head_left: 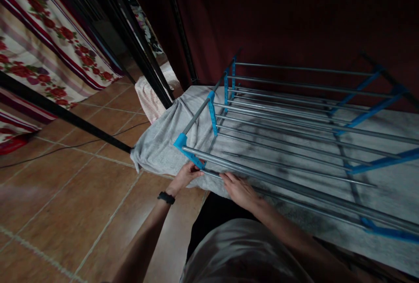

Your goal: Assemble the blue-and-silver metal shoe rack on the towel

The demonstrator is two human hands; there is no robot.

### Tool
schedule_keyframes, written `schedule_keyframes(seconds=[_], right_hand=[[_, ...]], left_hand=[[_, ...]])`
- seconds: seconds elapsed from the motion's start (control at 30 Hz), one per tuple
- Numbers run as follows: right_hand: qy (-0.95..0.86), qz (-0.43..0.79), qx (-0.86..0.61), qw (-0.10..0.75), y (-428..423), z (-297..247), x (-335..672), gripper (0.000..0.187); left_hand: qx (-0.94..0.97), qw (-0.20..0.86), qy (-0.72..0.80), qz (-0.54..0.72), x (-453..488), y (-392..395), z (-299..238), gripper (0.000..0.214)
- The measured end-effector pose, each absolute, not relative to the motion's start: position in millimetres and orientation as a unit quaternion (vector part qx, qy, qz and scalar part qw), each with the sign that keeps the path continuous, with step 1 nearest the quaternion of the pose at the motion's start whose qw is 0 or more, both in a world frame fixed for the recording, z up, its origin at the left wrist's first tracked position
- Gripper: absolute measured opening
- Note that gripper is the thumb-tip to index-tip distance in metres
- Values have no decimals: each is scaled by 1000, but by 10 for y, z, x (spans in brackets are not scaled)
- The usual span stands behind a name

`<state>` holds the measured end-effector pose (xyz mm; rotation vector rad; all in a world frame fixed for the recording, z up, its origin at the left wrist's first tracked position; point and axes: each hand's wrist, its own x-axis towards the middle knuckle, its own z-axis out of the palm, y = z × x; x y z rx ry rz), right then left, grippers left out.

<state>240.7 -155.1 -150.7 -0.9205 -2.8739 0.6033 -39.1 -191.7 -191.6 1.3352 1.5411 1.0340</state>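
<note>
A folding drying rack (294, 117) with grey metal rods and blue plastic joints lies flat on a grey cloth (157, 143). My left hand (186, 175), with a black band on its wrist, is closed on the near left end of a lower rod, just under a blue corner joint (182, 142). To its right, my right hand (238, 187) wraps its fingers round the same lower grey rod (278, 187) at the rack's front edge.
Brown floor tiles (65, 204) spread out to the left, crossed by a thin cable. A black metal frame (78, 121) slants across the left side. Floral fabric (42, 39) hangs at the far left. A dark red curtain (294, 17) backs the rack.
</note>
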Motion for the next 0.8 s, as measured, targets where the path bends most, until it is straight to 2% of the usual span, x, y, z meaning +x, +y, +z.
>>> schedule_keyframes(seconds=[0.2, 0.37, 0.5, 0.63, 0.8], right_hand=[[-930, 239, -277, -27, -1418, -1492, 2038, 60], [-928, 253, -273, -33, -1407, -1525, 2111, 68], [-924, 274, -266, 6, -1378, -1519, 2086, 54], [-910, 313, -270, -15, -1336, -1492, 1963, 42], [-905, 322, -279, -18, -1335, -1452, 1775, 40]], left_hand=[[536, 457, 591, 393, -423, -1919, -1855, 39], [520, 509, 567, 387, -467, -1925, -1798, 36], [507, 533, 567, 372, -479, -1900, -1760, 37], [508, 565, 549, 348, -469, -1851, -1713, 39], [526, 570, 528, 346, -458, -1803, -1664, 37]])
